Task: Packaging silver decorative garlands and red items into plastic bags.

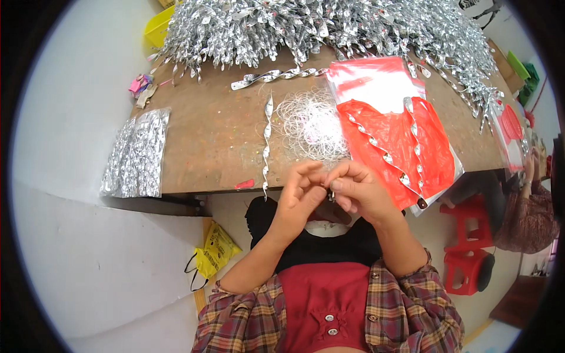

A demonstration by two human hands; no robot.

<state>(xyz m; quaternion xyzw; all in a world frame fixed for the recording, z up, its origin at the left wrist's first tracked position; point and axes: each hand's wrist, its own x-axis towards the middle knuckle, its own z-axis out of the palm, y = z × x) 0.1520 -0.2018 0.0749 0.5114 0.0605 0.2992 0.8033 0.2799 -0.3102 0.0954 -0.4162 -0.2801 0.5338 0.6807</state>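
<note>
My left hand (300, 197) and my right hand (364, 191) meet in front of the table's near edge, fingertips together. Both are closed in a pinch. Between them shows a small dark and shiny piece (331, 195), too small to name. Just beyond my hands lies a loose tangle of thin white string (312, 126). A silver twisted strip (266, 141) lies left of the tangle, its near end at the table edge. To the right, two more twisted strips (386, 157) rest on a red plastic bag (432, 159).
A large heap of silver twisted strips (253, 32) covers the table's far side. A clear packet of strips (138, 153) sits at the left edge. A red scrap (245, 184) lies near the front. Red stools (465, 270) and another person (527, 217) are at right; a yellow bag (215, 250) is below left.
</note>
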